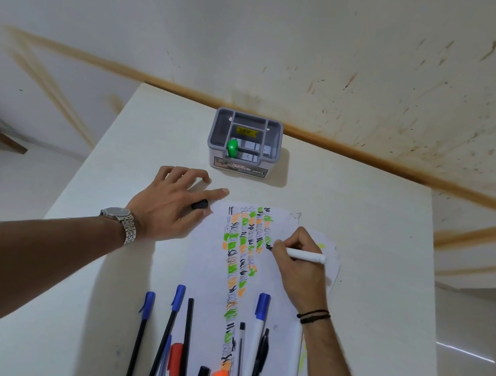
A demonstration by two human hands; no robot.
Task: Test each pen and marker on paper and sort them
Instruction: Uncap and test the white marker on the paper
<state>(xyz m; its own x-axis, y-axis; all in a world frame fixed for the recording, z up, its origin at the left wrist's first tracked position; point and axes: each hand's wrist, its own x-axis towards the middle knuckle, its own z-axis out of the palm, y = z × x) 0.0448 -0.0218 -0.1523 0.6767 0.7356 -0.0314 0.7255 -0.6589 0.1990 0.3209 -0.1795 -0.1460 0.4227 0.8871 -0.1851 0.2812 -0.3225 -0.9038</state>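
Careful: your right hand [300,258] grips the marker [304,255], left hand [172,200] pins its cap [200,204] at ten o'clock, or the paper [206,277] may slide.

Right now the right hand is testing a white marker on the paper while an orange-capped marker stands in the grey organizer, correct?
Not quite. The head view shows the cap in the grey organizer is green, not orange. The right hand is testing the white marker on the paper.
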